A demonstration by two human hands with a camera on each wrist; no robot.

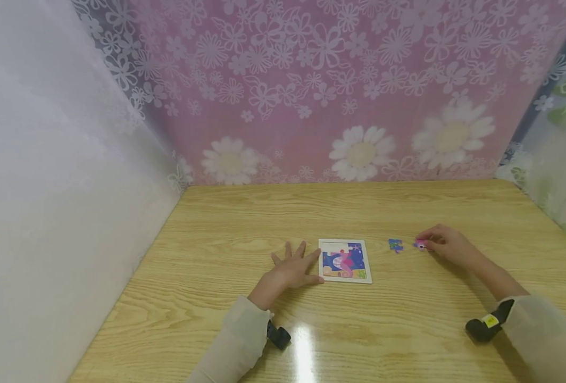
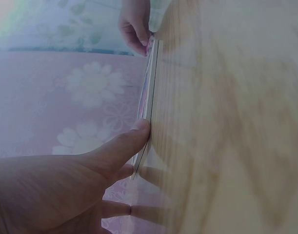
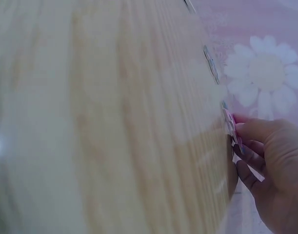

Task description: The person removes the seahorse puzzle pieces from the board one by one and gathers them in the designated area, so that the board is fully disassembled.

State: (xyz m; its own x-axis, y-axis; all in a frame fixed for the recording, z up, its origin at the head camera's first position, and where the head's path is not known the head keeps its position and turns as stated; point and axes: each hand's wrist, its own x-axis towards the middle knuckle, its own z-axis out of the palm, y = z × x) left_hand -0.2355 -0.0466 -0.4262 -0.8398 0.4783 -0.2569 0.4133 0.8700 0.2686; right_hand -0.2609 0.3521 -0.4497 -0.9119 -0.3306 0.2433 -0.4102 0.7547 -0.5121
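The left hand (image 1: 290, 270), fingers spread, thumbs the puzzle (image 1: 331, 247) at its near-left corner: good bracing. The right hand (image 1: 448, 246) pinches the pink piece (image 1: 421, 245), beyond the blue piece (image 1: 395, 245); lifted or not, I can't tell. Light edge grip suits.

One left hand (image 1: 290, 271) and one right hand (image 1: 447, 248) make together two hands. There are also two sleeves (image 1: 242, 330) and two black wrist devices (image 1: 483, 330), with one yellow label (image 1: 491, 320) among them. Below is one counter (image 1: 244, 213), and on it one puzzle tray (image 1: 330, 247). The loose puzzle pieces are two in number: one blue piece (image 1: 395, 245) and one pink piece (image 1: 421, 244). Inside the tray I see several fitted pieces (image 1: 357, 256), but they are too small for me to count surely. One pink curtain (image 1: 273, 127) carries three big daisies (image 1: 361, 154).
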